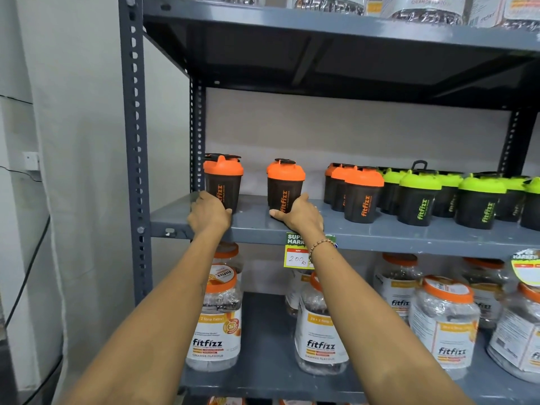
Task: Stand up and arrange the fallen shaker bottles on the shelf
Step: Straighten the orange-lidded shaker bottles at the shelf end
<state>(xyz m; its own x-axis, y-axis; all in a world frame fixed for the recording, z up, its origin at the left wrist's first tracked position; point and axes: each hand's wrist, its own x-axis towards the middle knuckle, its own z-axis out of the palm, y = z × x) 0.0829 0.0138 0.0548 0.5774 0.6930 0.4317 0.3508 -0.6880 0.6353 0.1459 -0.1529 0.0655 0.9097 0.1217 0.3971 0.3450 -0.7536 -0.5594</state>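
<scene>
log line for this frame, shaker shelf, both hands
phase: arranging | left hand: on far-left orange shaker, upright | right hand: on second orange shaker, upright | fallen: none visible

- We count five orange-lidded shaker bottles (223,182) standing across the middle shelf (380,232): two apart at the left of the frame, three bunched at centre.
- We make out at least six green-lidded shaker bottles (419,200) at right; overlap hides the exact number.
- Two hands: the left hand (208,213) and the right hand (301,214).
- About eight clear jars (217,317) show on the lower shelf.
- Two price tags (296,252) hang on shelf edges.
- One bead bracelet (321,244).
</scene>
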